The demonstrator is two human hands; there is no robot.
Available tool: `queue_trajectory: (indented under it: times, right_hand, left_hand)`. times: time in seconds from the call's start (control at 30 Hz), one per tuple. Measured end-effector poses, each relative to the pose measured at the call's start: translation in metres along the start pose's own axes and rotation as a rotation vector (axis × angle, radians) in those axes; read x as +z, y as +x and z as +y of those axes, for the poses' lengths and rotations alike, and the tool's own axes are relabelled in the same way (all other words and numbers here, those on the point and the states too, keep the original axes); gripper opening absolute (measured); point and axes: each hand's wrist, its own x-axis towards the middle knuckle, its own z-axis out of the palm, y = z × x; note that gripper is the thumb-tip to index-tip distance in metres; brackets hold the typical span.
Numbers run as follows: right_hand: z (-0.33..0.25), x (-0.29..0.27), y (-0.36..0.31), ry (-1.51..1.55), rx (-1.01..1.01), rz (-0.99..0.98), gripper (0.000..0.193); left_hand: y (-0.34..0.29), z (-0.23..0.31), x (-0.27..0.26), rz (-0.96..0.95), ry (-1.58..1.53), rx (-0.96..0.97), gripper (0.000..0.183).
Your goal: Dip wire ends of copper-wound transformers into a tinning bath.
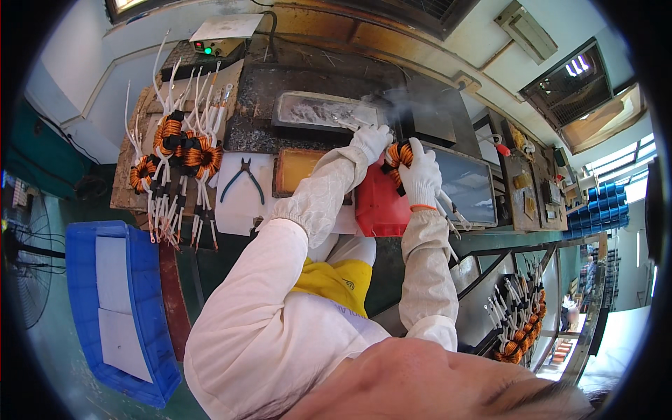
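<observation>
My right hand (pixel 421 175), in a white glove, grips a ring-shaped coil (pixel 397 162) wound with copper wire and banded in black. White leads with metal ends hang from it below my wrist. To its left, my gloved left hand (pixel 371 143) is closed at the right end of a long tray of silvery molten metal (pixel 318 110). Pale lead ends show past its fingers over the metal; the fingers hide most of them. Faint smoke drifts near this hand. Beneath the coil stands a red plastic bin (pixel 381 204).
Several finished-looking coils (pixel 206 159) with long leads stand at the bench's left, beside pliers (pixel 243 180). An amber-filled tray (pixel 297 171) sits before the hot tray. A control box (pixel 220 43) is behind. A blue crate (pixel 115 308) stands lower left; more coils (pixel 521 329) lie lower right.
</observation>
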Motion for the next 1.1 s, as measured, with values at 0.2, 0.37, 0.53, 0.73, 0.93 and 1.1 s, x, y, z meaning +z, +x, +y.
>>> queue_trajectory:
  times: [0.2,0.37,0.53,0.73,0.93,1.1]
  right_hand:
    - [0.001,0.0,0.0,-0.006,0.008,-0.003,0.064]
    - [0.001,-0.001,0.0,-0.003,0.003,-0.003,0.063]
    - [0.0,-0.002,-0.001,-0.006,0.005,-0.016,0.063]
    - [0.002,-0.002,-0.002,0.003,0.002,-0.01,0.063]
    - [0.008,0.004,-0.004,0.037,0.028,0.002,0.064]
    - [0.014,0.011,-0.007,0.082,0.017,0.06,0.064]
  left_hand:
    - [0.0,0.001,0.002,-0.005,-0.002,-0.002,0.009]
    - [0.002,0.002,0.0,-0.044,0.0,-0.009,0.01]
    - [0.0,0.002,-0.002,-0.028,0.005,-0.012,0.01]
    - [0.0,0.004,-0.002,-0.029,0.008,-0.014,0.011]
    - [0.0,0.008,-0.005,0.025,0.051,0.04,0.01]
    - [0.001,0.011,-0.01,-0.007,0.083,0.048,0.01]
